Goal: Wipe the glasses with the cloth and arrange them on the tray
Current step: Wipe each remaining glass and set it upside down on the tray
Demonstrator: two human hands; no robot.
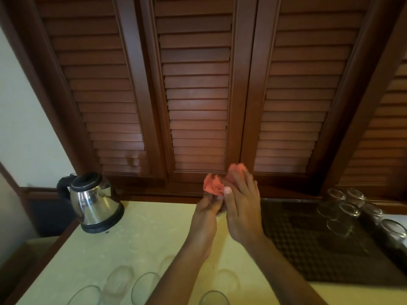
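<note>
A person's two bare hands meet above a pale yellow worktop (136, 243), seen from a head camera looking down. The left hand (208, 213) curls around a clear drinking glass (221, 211), which is mostly hidden between the hands. The right hand (241, 205) pinches a crumpled coral-pink cloth (214, 183) against the top of that glass, its thumb pressing the fabric and its fingers stretched upward behind it. Part of the cloth bunches above the right fingers. The two hands are close together, touching around the glass and cloth.

To the right of the hands lies a dark, textured rectangular tray (304, 243). At its far right end stand several clear glasses upside down (348, 208), close together in a cluster.

Below the hands, near the front edge of the worktop, more clear glasses (121, 280) stand in a loose row, partly cut off by the picture's bottom edge.

Well to the left of the hands sits a shiny steel electric kettle with a black handle and base (93, 202). Behind everything run dark brown wooden louvred doors (198, 84).
</note>
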